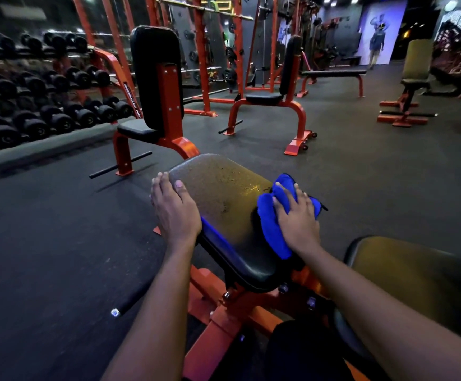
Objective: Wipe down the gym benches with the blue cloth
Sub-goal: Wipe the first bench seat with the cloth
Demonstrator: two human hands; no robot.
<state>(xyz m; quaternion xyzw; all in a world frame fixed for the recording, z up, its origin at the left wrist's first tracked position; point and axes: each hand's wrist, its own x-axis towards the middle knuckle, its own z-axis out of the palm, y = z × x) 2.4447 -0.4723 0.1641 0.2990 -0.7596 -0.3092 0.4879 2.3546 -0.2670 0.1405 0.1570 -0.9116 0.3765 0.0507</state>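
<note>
Cloth (270, 226), blue and bunched, lies on right side of worn black padded bench seat (224, 193); right hand (296, 218) presses it, fingers spread and straight; left hand (174, 210) rests flat on pad's left edge, holding nothing

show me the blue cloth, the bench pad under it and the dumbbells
blue cloth (268, 224): head view, bunched left fold
bench pad (224, 188): head view, bare worn top
dumbbells (88, 118): head view, end face of one dumbbell
</note>
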